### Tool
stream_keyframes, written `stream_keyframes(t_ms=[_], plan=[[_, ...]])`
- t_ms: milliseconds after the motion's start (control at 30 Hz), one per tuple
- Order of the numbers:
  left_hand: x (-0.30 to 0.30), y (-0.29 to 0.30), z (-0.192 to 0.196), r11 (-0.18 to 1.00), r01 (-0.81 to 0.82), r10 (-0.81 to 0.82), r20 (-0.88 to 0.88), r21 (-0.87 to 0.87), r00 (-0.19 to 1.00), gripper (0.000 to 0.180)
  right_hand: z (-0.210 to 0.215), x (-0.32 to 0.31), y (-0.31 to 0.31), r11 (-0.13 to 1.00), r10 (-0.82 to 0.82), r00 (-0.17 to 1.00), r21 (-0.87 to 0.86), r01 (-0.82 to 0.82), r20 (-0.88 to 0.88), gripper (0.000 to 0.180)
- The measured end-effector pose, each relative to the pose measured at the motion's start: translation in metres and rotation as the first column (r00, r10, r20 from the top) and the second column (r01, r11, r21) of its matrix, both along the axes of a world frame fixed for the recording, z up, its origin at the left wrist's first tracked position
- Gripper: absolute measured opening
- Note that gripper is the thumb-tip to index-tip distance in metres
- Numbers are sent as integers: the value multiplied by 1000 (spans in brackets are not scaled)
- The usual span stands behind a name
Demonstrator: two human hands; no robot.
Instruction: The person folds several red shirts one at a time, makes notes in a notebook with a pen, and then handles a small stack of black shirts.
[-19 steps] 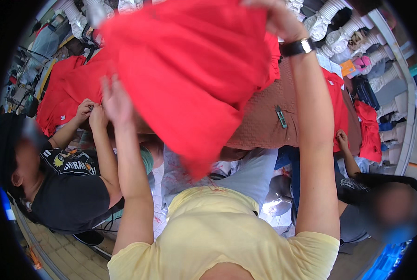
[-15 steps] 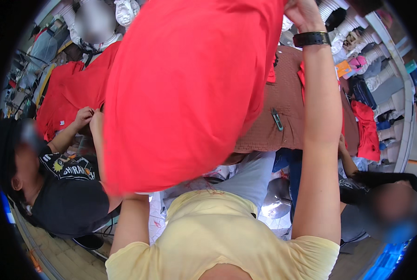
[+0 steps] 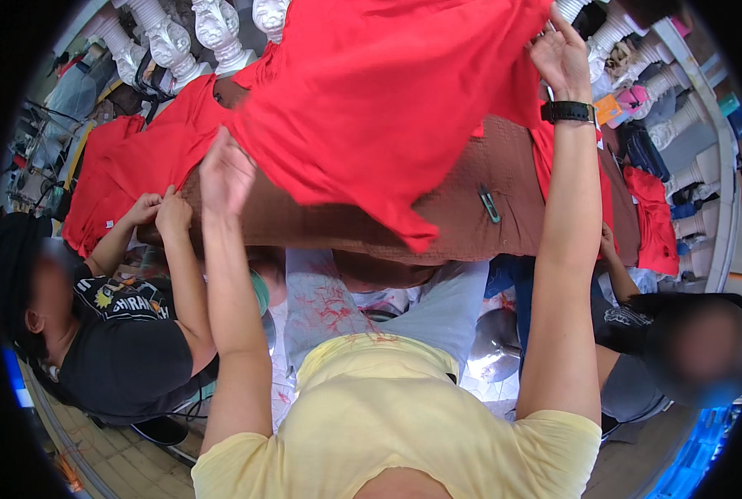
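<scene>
A loose red garment [image 3: 387, 108] is held up in front of me over a table with a brown cover [image 3: 304, 218]. Its lower corner hangs down toward the table's near edge. My right hand [image 3: 562, 62], with a dark watch at the wrist, pinches the garment's upper right edge between thumb and fingers. At the garment's left edge is my left hand [image 3: 228, 176], raised and somewhat blurred, its fingertips closed at the cloth. Green-handled thread snips [image 3: 489, 204] lie on the brown cover, left of my right forearm.
On the left, a co-worker's hands [image 3: 167, 209] work at another red cloth [image 3: 138, 170]. Another person [image 3: 628, 333] sits at the right, near a red piece [image 3: 652, 220]. White carved balusters [image 3: 219, 37] line the back. Red threads [image 3: 333, 303] lie on my lap.
The red garment has swung away from me and lowered, uncovering the brown table cover and my left hand. My right hand has come slightly down.
</scene>
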State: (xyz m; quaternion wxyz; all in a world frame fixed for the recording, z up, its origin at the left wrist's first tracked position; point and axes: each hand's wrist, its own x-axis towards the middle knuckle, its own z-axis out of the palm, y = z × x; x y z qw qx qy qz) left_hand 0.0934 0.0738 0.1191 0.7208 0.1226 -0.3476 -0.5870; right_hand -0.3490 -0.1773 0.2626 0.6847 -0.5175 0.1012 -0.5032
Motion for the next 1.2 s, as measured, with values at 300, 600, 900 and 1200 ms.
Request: stream_keyframes(t_ms=[300, 600, 900, 1200], plan=[[59, -46, 117, 865, -490, 462, 553, -108, 693, 32, -5, -55, -23, 985, -113, 972, 107, 137, -207, 34], [109, -76, 166, 700, -684, 619, 653, -206, 437, 49, -11, -60, -21, 977, -211, 967, 8, 214, -142, 41], [83, -55, 167, 799, -567, 546, 636, -200, 545, 40, -12, -41, 7, 905, -394, 874, -284, 316, -283, 35], [108, -38, 161, 593, -569, 749, 649, -569, 133, 38, -5, -67, 35, 729, -610, 784, -468, 500, -113, 53]])
